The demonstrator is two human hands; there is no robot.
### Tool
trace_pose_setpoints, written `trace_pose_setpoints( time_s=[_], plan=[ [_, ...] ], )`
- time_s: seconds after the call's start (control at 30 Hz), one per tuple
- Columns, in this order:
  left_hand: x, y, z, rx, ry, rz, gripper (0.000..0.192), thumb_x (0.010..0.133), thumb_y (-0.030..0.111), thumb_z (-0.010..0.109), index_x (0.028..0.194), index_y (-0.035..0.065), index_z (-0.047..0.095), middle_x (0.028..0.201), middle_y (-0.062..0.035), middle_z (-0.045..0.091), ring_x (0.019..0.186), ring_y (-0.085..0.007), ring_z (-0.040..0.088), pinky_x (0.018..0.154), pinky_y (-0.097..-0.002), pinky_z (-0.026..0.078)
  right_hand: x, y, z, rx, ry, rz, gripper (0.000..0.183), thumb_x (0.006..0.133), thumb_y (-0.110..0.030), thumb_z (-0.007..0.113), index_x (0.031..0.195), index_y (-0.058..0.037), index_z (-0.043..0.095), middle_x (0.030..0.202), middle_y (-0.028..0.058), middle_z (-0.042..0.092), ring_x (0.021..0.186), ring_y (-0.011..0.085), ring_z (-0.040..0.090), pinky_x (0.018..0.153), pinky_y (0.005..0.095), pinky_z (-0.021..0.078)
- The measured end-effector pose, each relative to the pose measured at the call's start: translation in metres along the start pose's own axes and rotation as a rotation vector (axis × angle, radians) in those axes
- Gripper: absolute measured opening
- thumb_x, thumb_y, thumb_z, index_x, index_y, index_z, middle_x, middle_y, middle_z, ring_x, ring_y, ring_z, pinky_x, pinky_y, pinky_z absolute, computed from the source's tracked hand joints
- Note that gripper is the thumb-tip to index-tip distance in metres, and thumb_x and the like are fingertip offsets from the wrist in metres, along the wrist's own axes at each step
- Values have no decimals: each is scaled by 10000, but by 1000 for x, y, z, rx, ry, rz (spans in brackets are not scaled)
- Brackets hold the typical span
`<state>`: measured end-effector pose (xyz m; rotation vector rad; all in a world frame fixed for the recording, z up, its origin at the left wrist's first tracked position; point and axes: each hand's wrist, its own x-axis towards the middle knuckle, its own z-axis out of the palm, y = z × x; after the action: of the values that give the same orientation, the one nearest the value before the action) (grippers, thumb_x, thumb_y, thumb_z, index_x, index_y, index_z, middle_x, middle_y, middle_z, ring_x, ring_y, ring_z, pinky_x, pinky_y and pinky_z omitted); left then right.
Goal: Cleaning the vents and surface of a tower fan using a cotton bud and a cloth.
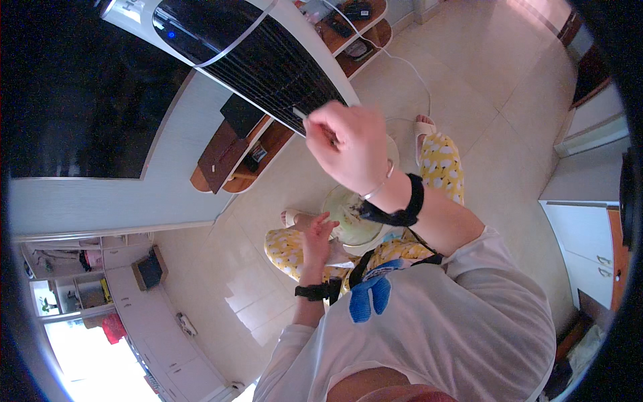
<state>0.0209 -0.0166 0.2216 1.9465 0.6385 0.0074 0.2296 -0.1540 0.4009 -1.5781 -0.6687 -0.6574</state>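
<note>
A tall floor-standing air conditioner (281,55) with a dark slatted outlet and white side frames stands before me. My right hand (349,143) is raised in front of the slats, its fingers curled around a small pale stick-like piece (299,113). Only the tip of this piece shows; what it is cannot be told. Lower down, my left hand (320,235) hovers near my lap with fingers apart and nothing in them. Between my feet is a pale green round basin (346,236) with dark bits in it, partly hidden behind my right wrist.
Wooden shelves (241,156) flank the air conditioner, holding small items. A white cable (409,63) trails over the tiled floor (482,90) at the right. A large dark screen (90,100) hangs at the left. White cabinets (577,236) stand at the right.
</note>
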Motion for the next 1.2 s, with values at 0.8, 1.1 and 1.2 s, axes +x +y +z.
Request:
trace_pose_setpoints(
  time_s=[0.8, 1.1, 1.2],
  plan=[
    [-3, 61, -8, -265, 153, 20, 135, 946, 121, 484, 828, 59, 510, 699, 21, 484, 630, -67, 417, 579, -208, 345, -36, 6, -7, 9, -203, 24, 116, 733, -95, 669, 718, -105, 554, 592, 48, 568, 512, 251, 560, 477, 359, 429],
    [-14, 36, -14, -232, 99, -90, 268, 938, 207, 514, 707, 79, 469, 591, 42, 414, 558, -57, 380, 503, -225, 281, 35, -3, 14, -119, 119, -110, 131, 737, -74, 681, 732, -111, 556, 558, 36, 559, 492, 240, 550, 470, 342, 424],
    [-16, 28, -17, -141, 54, -108, 208, 923, 187, 540, 758, 65, 506, 614, 32, 467, 590, -57, 429, 538, -215, 332, 40, -4, 20, -149, 166, -118, 164, 743, -120, 645, 692, -106, 490, 514, 61, 533, 474, 265, 551, 457, 394, 420]
  ],
)
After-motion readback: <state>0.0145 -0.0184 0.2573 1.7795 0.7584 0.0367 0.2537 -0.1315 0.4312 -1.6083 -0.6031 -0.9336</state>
